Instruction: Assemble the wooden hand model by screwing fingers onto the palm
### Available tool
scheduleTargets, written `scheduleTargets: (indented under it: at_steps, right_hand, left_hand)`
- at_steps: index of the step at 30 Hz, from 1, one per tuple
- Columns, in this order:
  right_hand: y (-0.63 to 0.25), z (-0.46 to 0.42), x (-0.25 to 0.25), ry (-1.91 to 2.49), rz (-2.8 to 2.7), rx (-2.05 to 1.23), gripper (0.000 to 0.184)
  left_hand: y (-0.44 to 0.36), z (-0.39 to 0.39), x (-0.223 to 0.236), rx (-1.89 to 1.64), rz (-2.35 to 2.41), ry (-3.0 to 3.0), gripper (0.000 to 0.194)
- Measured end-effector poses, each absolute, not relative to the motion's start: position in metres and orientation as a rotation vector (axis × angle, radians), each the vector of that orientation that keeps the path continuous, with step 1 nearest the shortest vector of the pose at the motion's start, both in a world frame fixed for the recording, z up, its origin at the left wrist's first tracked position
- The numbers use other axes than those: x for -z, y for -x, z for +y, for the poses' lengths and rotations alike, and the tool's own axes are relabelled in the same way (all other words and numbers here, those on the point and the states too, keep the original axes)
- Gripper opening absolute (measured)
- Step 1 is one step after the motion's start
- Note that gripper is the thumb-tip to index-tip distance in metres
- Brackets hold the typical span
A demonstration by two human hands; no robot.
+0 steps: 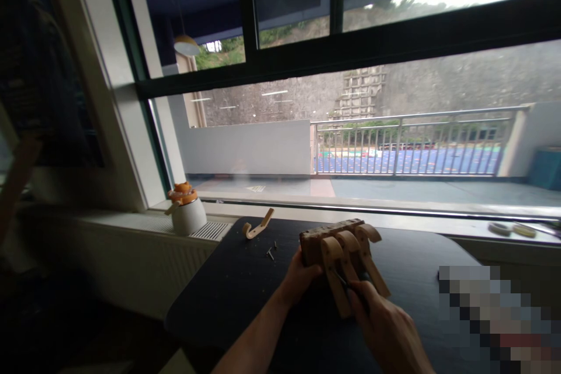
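My left hand [298,280] grips the left end of a wooden block [313,243] with a rough edge, held tilted over the dark table. Three curved wooden hooks [337,289] run across the block's face, their bent ends at the top. Closed in my right hand [385,318] is a thin, dark tool that looks like a screwdriver [344,281], its tip against the nearest hook; the handle is mostly hidden by my fingers. Another wooden hook [259,227] lies loose at the table's far left. Between it and the block are a few small screws [270,253].
The black table [210,292] has rounded corners and stands against a window sill. A white pot with an orange top [189,216] sits on the sill at left. Tape rolls [499,228] lie on the right sill. A blurred-out patch [495,315] covers the table's right side.
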State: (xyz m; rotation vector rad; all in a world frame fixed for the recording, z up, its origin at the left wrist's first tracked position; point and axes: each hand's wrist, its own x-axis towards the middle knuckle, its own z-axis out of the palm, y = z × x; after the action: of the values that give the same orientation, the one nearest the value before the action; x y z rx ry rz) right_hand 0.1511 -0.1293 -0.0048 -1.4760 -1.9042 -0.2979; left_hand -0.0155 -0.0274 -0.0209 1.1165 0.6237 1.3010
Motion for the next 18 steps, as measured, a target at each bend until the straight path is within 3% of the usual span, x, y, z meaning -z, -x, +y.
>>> scheduleTargets:
  at_steps: [4, 8, 14, 18]
  right_hand:
    - [-0.154, -0.129, 0.000, 1.611, -1.917, 0.185, 0.017]
    - [-0.156, -0.131, -0.013, 1.560, -1.960, 0.333, 0.027]
    - [-0.164, -0.129, -0.004, 1.382, -2.106, 0.536, 0.022]
    - [-0.165, -0.128, 0.001, 1.455, -2.092, 0.438, 0.021]
  left_hand:
    - [0.016, -0.026, 0.021, -1.301, 0.603, -1.114, 0.058]
    - [0.016, -0.027, 0.020, -1.283, 0.580, -1.111, 0.060]
    - [0.017, -0.028, 0.019, -1.261, 0.557, -1.118, 0.062]
    - [0.018, -0.028, 0.020, -1.246, 0.552, -1.126, 0.064]
